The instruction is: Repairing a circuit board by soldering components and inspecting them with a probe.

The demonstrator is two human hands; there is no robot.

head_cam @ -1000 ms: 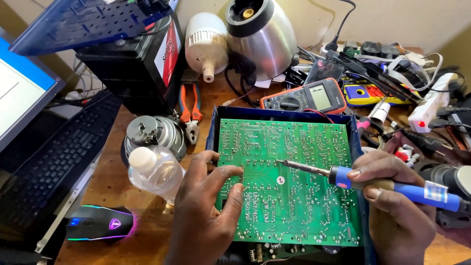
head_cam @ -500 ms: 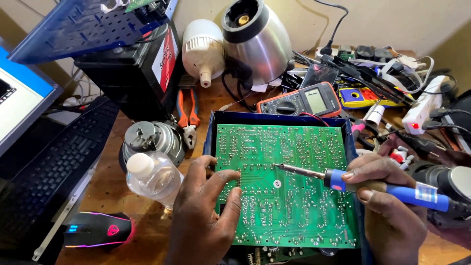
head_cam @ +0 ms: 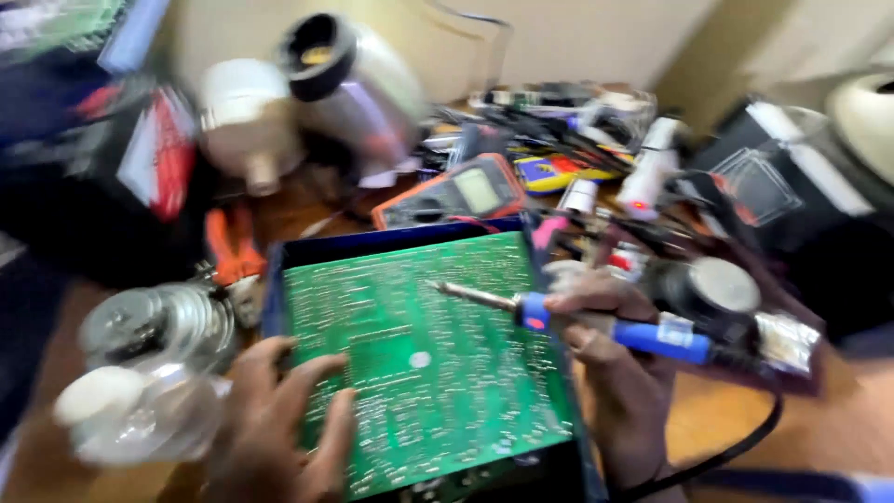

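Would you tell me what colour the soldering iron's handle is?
Blue, on the soldering iron held in the right hand; the head view shows it.

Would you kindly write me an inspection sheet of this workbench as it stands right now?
Surface: wooden bench, bare only at the near right.
Job's things: green circuit board, solder side up, in a dark blue tray; blue-handled soldering iron, tip over the board.
Clutter: orange multimeter, orange pliers, clear plastic bottle, steel vessel; picture blurred.
Grippers: left hand rests fingers on the board's near left; right hand holds the iron.
Cables: black cord trails from the iron; tangle of leads at the back.
Surroundings: pale wall behind.
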